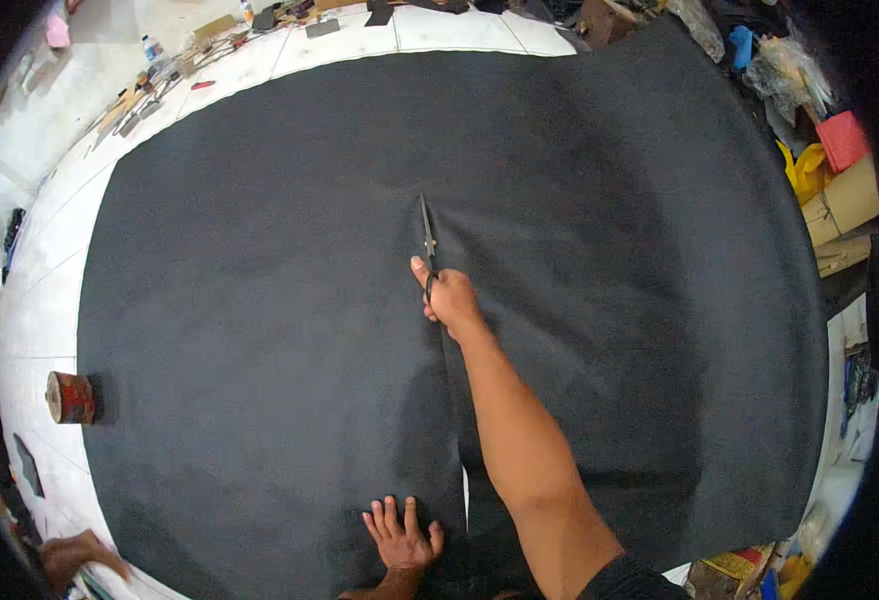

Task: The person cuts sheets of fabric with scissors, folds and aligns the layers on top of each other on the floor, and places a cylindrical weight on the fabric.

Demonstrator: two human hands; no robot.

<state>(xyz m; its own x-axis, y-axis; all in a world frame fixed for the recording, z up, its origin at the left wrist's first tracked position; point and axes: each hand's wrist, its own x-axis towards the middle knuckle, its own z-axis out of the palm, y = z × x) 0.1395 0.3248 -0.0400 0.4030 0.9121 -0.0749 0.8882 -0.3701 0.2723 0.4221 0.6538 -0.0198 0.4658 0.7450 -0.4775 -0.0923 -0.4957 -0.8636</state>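
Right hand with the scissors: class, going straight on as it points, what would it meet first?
Likely more black sheet, apparently uncut, beyond the scissors; height of the right hand is unclear.

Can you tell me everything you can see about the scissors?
The scissors are long and thin, with pointed, grey, metal-looking blades and dark handles partly covered by the right hand, which grips them. They're around the middle of the big black sheet, their tip pointing away from the person. A slit in the sheet lies behind them, nearer the person. I can't tell exactly how wide the blades are open.
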